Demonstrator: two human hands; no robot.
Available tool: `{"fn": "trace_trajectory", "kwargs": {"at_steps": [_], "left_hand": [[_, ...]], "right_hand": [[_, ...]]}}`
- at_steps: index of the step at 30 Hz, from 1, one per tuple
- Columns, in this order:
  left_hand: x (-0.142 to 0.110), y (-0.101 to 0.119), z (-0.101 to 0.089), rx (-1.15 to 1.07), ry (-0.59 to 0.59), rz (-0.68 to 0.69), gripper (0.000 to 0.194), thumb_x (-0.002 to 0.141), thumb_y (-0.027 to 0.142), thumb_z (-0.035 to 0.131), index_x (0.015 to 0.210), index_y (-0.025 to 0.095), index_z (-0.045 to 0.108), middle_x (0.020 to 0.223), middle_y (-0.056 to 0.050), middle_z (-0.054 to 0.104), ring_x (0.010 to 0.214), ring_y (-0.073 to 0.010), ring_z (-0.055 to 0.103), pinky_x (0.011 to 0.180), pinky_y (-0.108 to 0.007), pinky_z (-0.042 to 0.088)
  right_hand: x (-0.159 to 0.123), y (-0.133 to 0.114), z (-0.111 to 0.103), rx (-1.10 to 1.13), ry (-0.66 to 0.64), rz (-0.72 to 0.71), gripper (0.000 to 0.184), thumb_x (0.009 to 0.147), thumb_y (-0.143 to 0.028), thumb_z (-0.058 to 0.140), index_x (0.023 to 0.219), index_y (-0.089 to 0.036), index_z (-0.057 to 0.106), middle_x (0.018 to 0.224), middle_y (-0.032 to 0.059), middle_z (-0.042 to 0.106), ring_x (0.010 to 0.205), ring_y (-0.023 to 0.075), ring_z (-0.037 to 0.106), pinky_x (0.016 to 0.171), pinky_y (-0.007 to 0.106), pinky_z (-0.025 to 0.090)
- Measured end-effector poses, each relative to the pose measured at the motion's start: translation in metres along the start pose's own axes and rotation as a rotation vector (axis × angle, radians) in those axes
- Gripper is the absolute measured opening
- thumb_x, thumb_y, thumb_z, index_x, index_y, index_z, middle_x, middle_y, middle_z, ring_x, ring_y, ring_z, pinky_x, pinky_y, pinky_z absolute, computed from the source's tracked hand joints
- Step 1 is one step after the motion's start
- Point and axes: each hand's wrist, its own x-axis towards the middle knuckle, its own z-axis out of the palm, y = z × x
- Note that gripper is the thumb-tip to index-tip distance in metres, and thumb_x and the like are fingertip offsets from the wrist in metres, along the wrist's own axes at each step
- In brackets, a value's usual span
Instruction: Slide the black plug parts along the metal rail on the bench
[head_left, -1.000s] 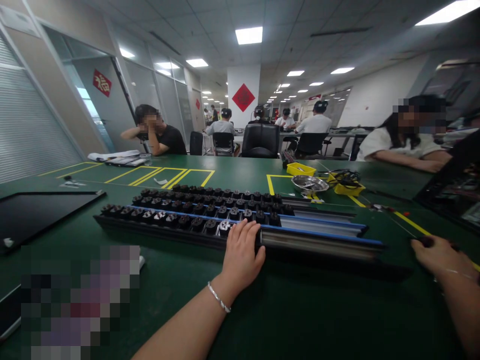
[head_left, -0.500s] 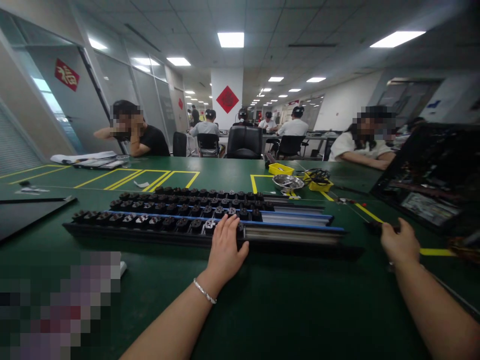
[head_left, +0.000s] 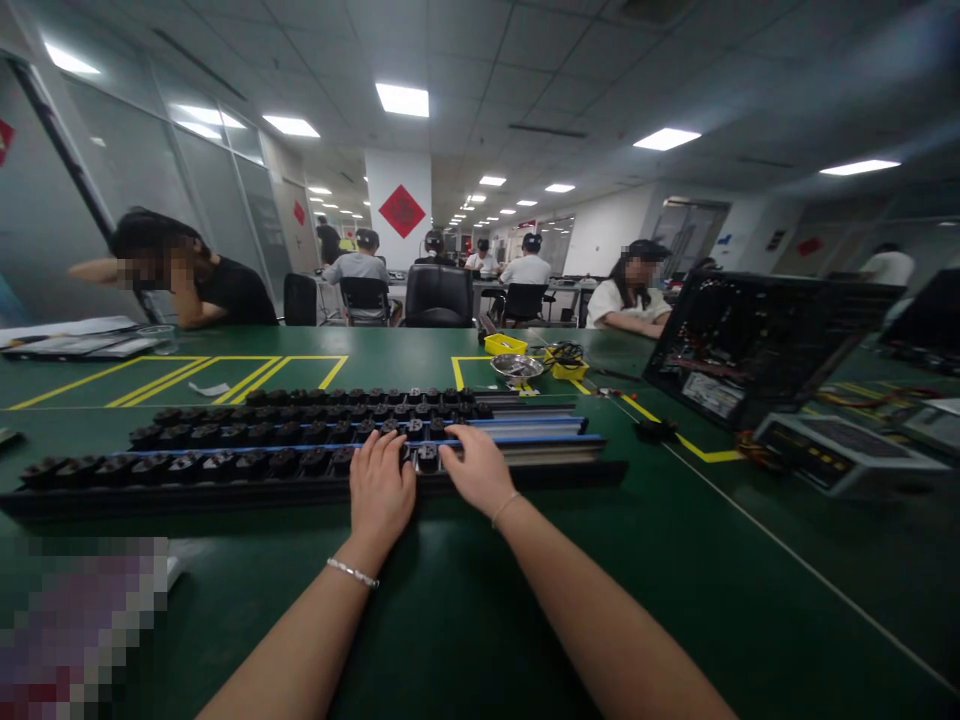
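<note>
Long black rails lie side by side in rows on the green table, set with black socket modules (head_left: 217,462). My left hand (head_left: 381,485) lies over the front row, fingers stretched out over the modules. Just right of it sits the row's end module (head_left: 427,457). My right hand (head_left: 480,468) is at that module's right side, thumb on the near side and fingers over the rail, thumb and fingers apart. The fingertips are partly hidden behind the modules. Past my right hand, the front rail's slot (head_left: 555,452) shows no modules.
Behind the rails stand a metal bowl (head_left: 517,369) and yellow trays (head_left: 505,344). An open computer case (head_left: 701,385) and a power supply unit (head_left: 847,455) are at right. A small black part (head_left: 656,430) lies before the case. People sit across the table.
My right hand has come left from beside the small black part to the end of the front row. My left hand stays over the modules. The view has turned right.
</note>
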Motion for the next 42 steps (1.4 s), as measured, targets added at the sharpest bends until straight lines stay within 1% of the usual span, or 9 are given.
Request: {"fn": "trace_trajectory", "kwargs": {"at_steps": [3, 7, 12, 17, 25, 28, 32, 38, 42], "left_hand": [[0.0, -0.002, 0.001, -0.014, -0.02, 0.006, 0.036, 0.085, 0.024, 0.039, 0.117, 0.016, 0.054, 0.12, -0.012, 0.06, 0.126, -0.0283, 0.04, 0.105, -0.05, 0.031], [0.001, -0.002, 0.001, -0.021, -0.014, 0.005, 0.035, 0.085, 0.023, 0.038, 0.115, 0.017, 0.054, 0.116, -0.01, 0.062, 0.124, -0.0289, 0.041, 0.104, -0.051, 0.031], [0.001, -0.001, 0.002, -0.025, 0.001, -0.018, 0.035, 0.083, 0.025, 0.041, 0.115, 0.018, 0.055, 0.112, -0.01, 0.063, 0.124, -0.0293, 0.041, 0.104, -0.051, 0.031], [0.002, 0.002, 0.0, 0.008, -0.015, -0.014, 0.038, 0.084, 0.025, 0.04, 0.119, 0.018, 0.053, 0.117, -0.01, 0.061, 0.125, -0.0293, 0.04, 0.105, -0.051, 0.029], [0.002, 0.003, -0.001, 0.071, -0.008, 0.013, 0.037, 0.085, 0.027, 0.042, 0.119, 0.025, 0.056, 0.123, -0.007, 0.058, 0.127, -0.0298, 0.038, 0.105, -0.054, 0.028], [0.0, 0.007, -0.002, 0.108, 0.007, 0.073, 0.037, 0.085, 0.027, 0.043, 0.12, 0.025, 0.055, 0.131, -0.008, 0.053, 0.132, -0.0307, 0.032, 0.107, -0.059, 0.021], [-0.004, 0.016, -0.002, 0.086, -0.065, 0.255, 0.038, 0.087, 0.024, 0.04, 0.121, 0.018, 0.055, 0.134, -0.009, 0.052, 0.135, -0.0273, 0.03, 0.11, -0.051, 0.023], [-0.007, 0.019, 0.0, 0.096, -0.129, 0.274, 0.039, 0.088, 0.03, 0.04, 0.121, 0.018, 0.056, 0.131, -0.009, 0.055, 0.133, -0.0277, 0.033, 0.11, -0.05, 0.025], [-0.008, 0.024, -0.001, 0.111, -0.125, 0.309, 0.041, 0.087, 0.031, 0.042, 0.124, 0.018, 0.054, 0.138, -0.009, 0.048, 0.136, -0.0284, 0.027, 0.111, -0.053, 0.02]], "right_hand": [[0.001, -0.022, 0.025, -0.077, -0.052, 0.031, 0.032, 0.081, -0.034, 0.052, 0.11, -0.025, 0.06, 0.108, 0.0023, 0.066, 0.1, 0.0203, 0.055, 0.087, 0.033, 0.039], [-0.002, -0.028, 0.033, -0.146, -0.018, 0.076, 0.028, 0.081, -0.035, 0.051, 0.106, -0.027, 0.062, 0.104, 0.0016, 0.068, 0.097, 0.0209, 0.056, 0.086, 0.036, 0.037], [-0.004, -0.024, 0.03, -0.141, 0.014, 0.1, 0.027, 0.08, -0.031, 0.05, 0.104, -0.026, 0.063, 0.105, 0.0027, 0.067, 0.099, 0.0209, 0.055, 0.088, 0.036, 0.036], [-0.006, -0.018, 0.026, -0.152, 0.038, 0.12, 0.027, 0.08, -0.029, 0.049, 0.103, -0.023, 0.063, 0.102, 0.0045, 0.067, 0.098, 0.0217, 0.055, 0.09, 0.037, 0.035], [-0.008, -0.013, 0.023, -0.149, 0.043, 0.107, 0.029, 0.08, -0.028, 0.048, 0.105, -0.022, 0.062, 0.104, 0.0062, 0.067, 0.1, 0.0217, 0.055, 0.092, 0.037, 0.034], [-0.008, -0.012, 0.022, -0.154, 0.053, 0.107, 0.028, 0.08, -0.028, 0.049, 0.104, -0.023, 0.062, 0.105, 0.0055, 0.067, 0.1, 0.0218, 0.055, 0.093, 0.037, 0.033], [-0.01, -0.009, 0.02, -0.164, 0.065, 0.091, 0.025, 0.082, -0.032, 0.05, 0.102, -0.025, 0.063, 0.105, 0.003, 0.067, 0.1, 0.0213, 0.055, 0.093, 0.037, 0.033], [-0.008, -0.003, 0.016, -0.174, 0.052, 0.094, 0.024, 0.083, -0.037, 0.05, 0.1, -0.025, 0.063, 0.103, 0.0031, 0.067, 0.099, 0.0215, 0.055, 0.09, 0.036, 0.035], [-0.007, 0.003, 0.008, -0.188, 0.014, 0.098, 0.022, 0.081, -0.033, 0.052, 0.098, -0.024, 0.063, 0.102, 0.003, 0.067, 0.097, 0.021, 0.056, 0.088, 0.034, 0.036]]}}
